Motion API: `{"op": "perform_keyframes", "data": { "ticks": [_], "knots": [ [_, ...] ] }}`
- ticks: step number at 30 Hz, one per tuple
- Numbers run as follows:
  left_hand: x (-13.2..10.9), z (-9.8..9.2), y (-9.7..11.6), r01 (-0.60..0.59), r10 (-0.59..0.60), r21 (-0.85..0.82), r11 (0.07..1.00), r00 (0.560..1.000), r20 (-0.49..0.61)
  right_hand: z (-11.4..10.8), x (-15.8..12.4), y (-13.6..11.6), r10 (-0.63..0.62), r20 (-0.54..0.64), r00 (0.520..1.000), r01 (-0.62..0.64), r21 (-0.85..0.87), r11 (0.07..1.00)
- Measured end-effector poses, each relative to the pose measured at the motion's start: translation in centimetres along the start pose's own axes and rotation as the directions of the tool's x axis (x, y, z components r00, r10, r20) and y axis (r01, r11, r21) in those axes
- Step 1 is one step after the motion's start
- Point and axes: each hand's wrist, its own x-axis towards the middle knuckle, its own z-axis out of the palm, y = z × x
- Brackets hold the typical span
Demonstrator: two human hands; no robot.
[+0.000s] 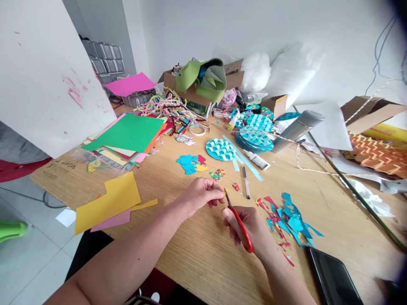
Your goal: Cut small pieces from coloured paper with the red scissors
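My right hand (251,226) is closed round the red handles of a pair of scissors (239,221), whose blades point up toward my left hand. My left hand (202,195) pinches a tiny yellow scrap of paper (226,193) right at the blade tips. Both hands hover just above the wooden table (197,250). Blue, red and yellow paper fish cut-outs (190,163) lie beyond my hands. A pile of blue and red offcuts (291,218) sits to the right of my right hand.
A yellow sheet over a pink one (108,203) lies at the left edge, with a stack of coloured paper (127,137) behind. A pen (246,186), a glue tube (259,160) and blue wavy discs (254,135) lie further back. A dark tablet (333,277) sits at the near right.
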Motion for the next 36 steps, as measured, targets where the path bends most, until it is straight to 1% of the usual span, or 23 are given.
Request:
{"op": "perform_keyframes", "data": {
  "ticks": [7, 13, 22, 36],
  "knots": [
    [-0.03, -0.03, -0.02, 0.001, -0.001, 0.069, 0.998, 1.000, -0.002, -0.09, -0.08, -0.06, -0.023, 0.037, 0.999, 0.023, -0.009, 1.000],
    [-0.05, -0.07, 0.01, 0.002, -0.002, 0.104, 0.995, 1.000, -0.002, -0.06, 0.00, 0.25, -0.049, 0.041, 0.998, 0.050, -0.010, 0.999],
    [-0.04, -0.08, 0.00, -0.001, 0.000, 0.041, 0.999, 1.000, 0.026, 0.00, -0.09, 0.53, -0.081, 0.035, 0.996, 0.081, 0.020, 0.997],
    [-0.04, 0.11, 0.03, 0.008, -0.007, -0.018, 1.000, 1.000, 0.027, 0.31, 0.17, 0.51, -0.058, 0.003, 0.998, 0.058, 0.072, 0.996]
  ]
}}
